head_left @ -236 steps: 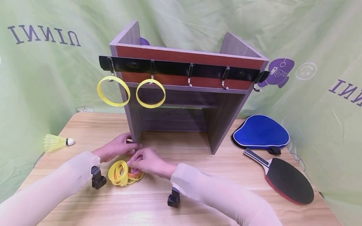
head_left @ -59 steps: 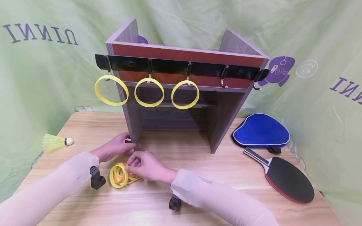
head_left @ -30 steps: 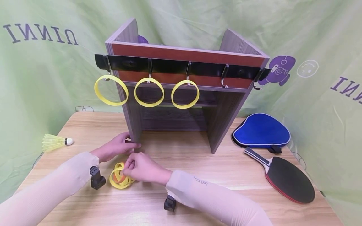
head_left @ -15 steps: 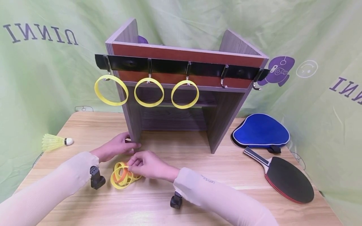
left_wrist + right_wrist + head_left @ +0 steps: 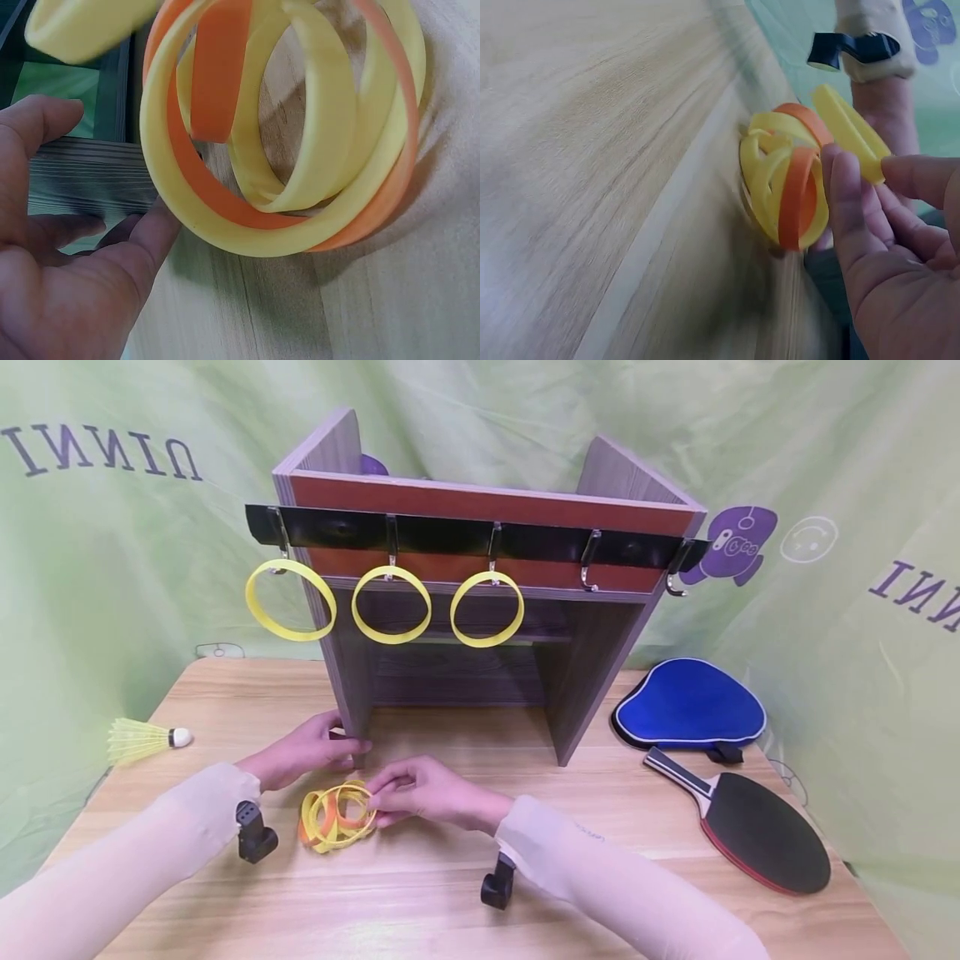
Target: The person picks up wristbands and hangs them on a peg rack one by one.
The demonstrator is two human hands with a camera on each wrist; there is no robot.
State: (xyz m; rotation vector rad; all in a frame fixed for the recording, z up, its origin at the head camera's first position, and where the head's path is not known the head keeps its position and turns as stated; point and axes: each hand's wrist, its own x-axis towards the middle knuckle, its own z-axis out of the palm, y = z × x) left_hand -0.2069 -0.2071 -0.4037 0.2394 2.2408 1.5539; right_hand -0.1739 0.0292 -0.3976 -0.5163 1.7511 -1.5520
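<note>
My left hand (image 5: 303, 753) grips the lower front edge of the grey wooden shelf's left side panel (image 5: 90, 176), thumb on one side and fingers on the other. Between thumb and fingertips my right hand (image 5: 431, 793) pinches a yellow wristband (image 5: 847, 127), tilted, close over a loose pile of yellow and orange wristbands (image 5: 217, 75) on the table. Above, a black hook rail (image 5: 442, 535) runs across the shelf's red front board. Yellow wristbands hang from its left hook (image 5: 281, 539), second hook (image 5: 392, 543) and middle hook (image 5: 493, 547); its two right hooks are bare.
A yellow shuttlecock (image 5: 146, 740) lies at the table's left edge. On the right are a blue paddle case (image 5: 690, 706) and a black table tennis paddle (image 5: 765, 831). A green curtain (image 5: 135, 560) closes off the back and sides.
Since the oldest frame, a third wristband has come to hang on the middle hook. My right hand has picked through the pile and drawn one yellow wristband slightly right. My left hand stays put.
</note>
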